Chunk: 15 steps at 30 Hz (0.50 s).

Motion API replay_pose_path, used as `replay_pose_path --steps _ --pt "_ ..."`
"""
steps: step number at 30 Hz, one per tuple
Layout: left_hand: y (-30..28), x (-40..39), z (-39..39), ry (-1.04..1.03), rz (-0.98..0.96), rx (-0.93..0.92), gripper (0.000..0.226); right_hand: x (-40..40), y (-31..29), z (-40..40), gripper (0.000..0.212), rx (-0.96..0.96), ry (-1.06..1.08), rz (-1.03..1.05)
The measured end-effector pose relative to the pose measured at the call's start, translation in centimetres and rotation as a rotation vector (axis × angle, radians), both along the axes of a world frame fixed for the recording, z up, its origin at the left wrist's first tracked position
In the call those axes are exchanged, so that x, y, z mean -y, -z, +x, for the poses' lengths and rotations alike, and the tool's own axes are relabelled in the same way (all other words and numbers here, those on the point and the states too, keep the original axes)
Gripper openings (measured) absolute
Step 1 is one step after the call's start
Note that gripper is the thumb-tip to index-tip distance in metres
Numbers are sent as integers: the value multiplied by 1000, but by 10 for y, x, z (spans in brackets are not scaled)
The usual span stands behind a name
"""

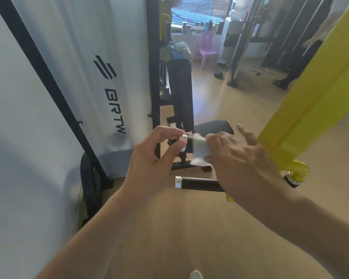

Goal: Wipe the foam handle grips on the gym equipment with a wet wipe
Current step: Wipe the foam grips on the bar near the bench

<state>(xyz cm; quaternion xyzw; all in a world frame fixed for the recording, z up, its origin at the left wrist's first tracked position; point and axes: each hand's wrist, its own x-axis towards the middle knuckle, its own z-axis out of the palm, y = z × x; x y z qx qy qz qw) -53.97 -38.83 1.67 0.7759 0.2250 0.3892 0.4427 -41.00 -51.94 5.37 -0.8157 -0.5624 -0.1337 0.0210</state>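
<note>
Between the hands, upper foam grip [189,142]: left hand [155,158] pinching its chrome end, right hand [236,156] wrapping wet wipe [199,151] around it.

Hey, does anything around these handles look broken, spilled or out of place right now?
Nothing stands out. The left hand pinches the upper handle's silver end cap, the right hand wraps the wet wipe around that grip, and the lower handle looks intact.

The left hand [159,156] pinches the upper grip's [188,141] chrome end; the right hand [236,156] wraps a wipe [199,151] round it, above a lower grip [197,183].
</note>
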Motion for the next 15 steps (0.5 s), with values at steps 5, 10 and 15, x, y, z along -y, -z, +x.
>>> replay_pose_path --steps 5,10,15 --pt "-1 0 -1 -27 11 -45 11 8 0 11 31 97 48 -45" --pt "-6 2 -2 -52 22 -42 14 -26 8 -2 31 16 -143 67" --pt "-11 -1 -5 -73 80 -142 11 10 -2 16 15 180 50 -87"
